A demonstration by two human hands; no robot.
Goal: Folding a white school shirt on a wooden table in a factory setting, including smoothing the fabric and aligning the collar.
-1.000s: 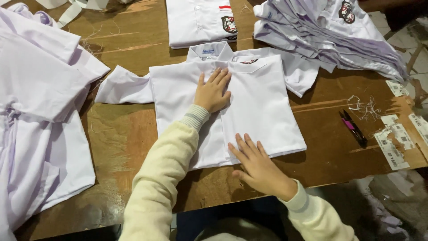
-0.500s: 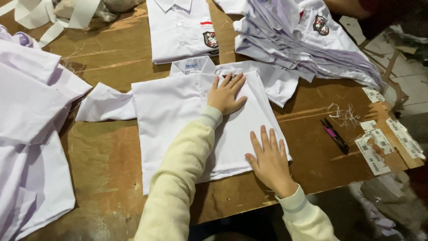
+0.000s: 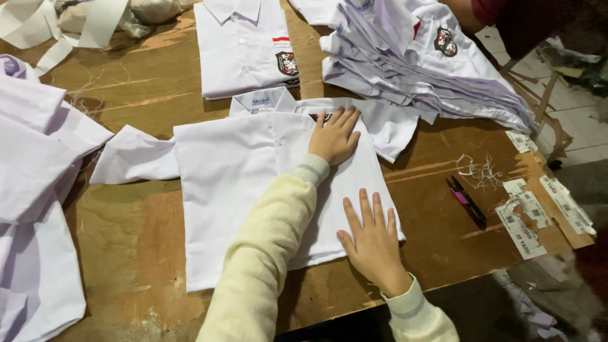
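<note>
A white short-sleeved shirt lies flat, front up, on a wooden table, its left sleeve spread out to the side. My left hand, in a cream sleeve, reaches across and presses flat on the upper chest, next to a dark badge near the collar. At the shirt's lower right edge my right hand rests palm down with its fingers spread. Neither hand holds anything.
A folded white shirt lies beyond it, with a fanned stack of shirts at the back right. More white garments are piled at the left. A pink-and-black tool, loose threads and paper labels lie to the right. Another person stands at the top right.
Both hands have slid to the right across the shirt: the left from the collar middle toward the badge, the right to the lower right edge. The view has shifted.
</note>
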